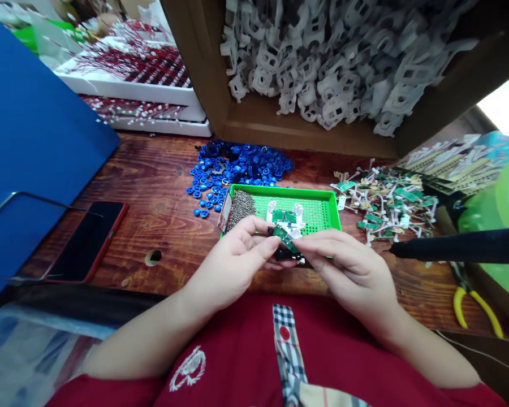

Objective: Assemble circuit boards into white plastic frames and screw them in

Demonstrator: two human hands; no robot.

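Between my two hands, in front of my chest, is a small green circuit board with black parts under it. My left hand pinches its left end between thumb and fingers. The fingertips of my right hand are closed on its right end. Just behind them is a green perforated tray, partly covered by my hands. Many small screws lie heaped at its left end. A white plastic piece with another green board on it rests in the tray.
Small blue parts are piled behind the tray. Wired green boards lie to the right, near yellow-handled pliers and a black rod-like tool. A phone lies left. A cardboard box of white plastic parts stands at the back.
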